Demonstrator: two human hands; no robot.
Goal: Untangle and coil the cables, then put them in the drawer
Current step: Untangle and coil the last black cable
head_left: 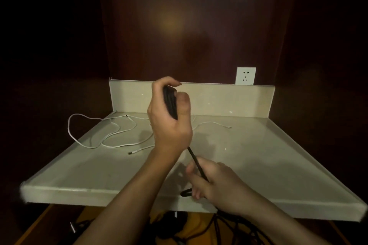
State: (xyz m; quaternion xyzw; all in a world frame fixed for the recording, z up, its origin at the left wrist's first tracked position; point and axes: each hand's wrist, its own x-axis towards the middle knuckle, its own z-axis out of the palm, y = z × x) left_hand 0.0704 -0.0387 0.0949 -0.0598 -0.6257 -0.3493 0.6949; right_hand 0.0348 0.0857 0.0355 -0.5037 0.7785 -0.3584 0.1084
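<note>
A: What does each hand hold?

B: The left hand (169, 123), raised above the middle of the counter (258, 155), has its fingers curled round a bundle of black cable (170, 103). One strand runs down from that fist to the right hand (211, 183), which pinches it near the counter's front lip; a small black loop shows just below those fingers.

A: Where is the other cable?

B: The white cable (111, 135) lies loose on the left rear part of the counter. One bend overhangs the left edge, and one thin end reaches past the raised hand toward the right.

A: What bounds the surface?

B: A low backsplash (229, 99) closes the rear, short upturned walls close the sides, and a wall socket (245, 76) sits above the backsplash at right. The counter's right half is bare. More dark cables (229, 228) lie tangled below the front edge.
</note>
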